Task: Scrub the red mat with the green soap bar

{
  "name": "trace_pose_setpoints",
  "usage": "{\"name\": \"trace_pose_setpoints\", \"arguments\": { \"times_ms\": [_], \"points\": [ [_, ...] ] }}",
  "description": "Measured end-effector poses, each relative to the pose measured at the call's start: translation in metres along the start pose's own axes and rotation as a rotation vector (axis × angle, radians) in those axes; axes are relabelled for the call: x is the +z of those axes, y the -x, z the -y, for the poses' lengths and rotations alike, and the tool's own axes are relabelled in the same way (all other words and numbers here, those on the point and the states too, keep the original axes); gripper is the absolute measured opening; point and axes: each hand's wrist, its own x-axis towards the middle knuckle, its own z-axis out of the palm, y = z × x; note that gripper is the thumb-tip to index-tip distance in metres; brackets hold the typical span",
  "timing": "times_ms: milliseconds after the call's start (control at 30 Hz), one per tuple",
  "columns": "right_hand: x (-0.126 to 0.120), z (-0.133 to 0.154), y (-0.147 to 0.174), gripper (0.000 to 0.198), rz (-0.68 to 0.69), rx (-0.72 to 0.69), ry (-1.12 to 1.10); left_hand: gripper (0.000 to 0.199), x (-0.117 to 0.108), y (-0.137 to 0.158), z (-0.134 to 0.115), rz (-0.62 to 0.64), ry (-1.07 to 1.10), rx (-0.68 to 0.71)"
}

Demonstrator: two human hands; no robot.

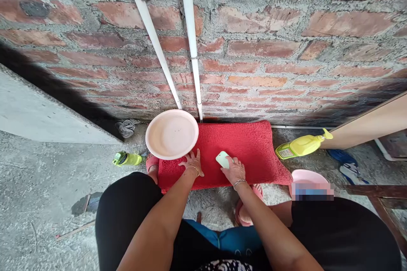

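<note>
A red, fuzzy-textured cloth [235, 148] lies spread over a low surface between my feet and the brick wall. My left hand [192, 164] presses on the cloth with fingers spread, close to the front rim of a pale pink basin [171, 133]. In my right hand [234, 170] is a pale green scrub brush [222, 159], laid flat on the cloth; its underside is hidden. The fingers are closed round the near end of the brush. A few dark specks show inside the basin, which sits on the cloth's left end.
A yellow pump bottle [300, 146] and a pink basin [310, 178], partly blurred out, are at right. On the left are a green bottle [127, 159] and a grey rag [127, 128]. White pipes [189, 17] run down the brick wall [248, 51].
</note>
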Motion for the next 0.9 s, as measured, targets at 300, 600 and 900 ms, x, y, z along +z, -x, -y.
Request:
{"name": "trace_pose_setpoints", "arguments": {
  "times_ms": [300, 600, 900],
  "points": [
    [-0.010, 0.010, -0.017, 0.059, -0.062, 0.047, -0.027, 0.150, 0.002, 0.000, -0.001, -0.022, 0.019, 0.005],
    [-0.008, -0.010, -0.030, 0.059, -0.093, 0.124, -0.051, 0.150, 0.000, 0.002, -0.001, -0.002, 0.028, 0.013],
    [-0.020, 0.050, -0.066, 0.058, -0.059, -0.085, -0.001, 0.150, 0.004, -0.002, -0.001, -0.024, 0.011, -0.018]
  ]
}}
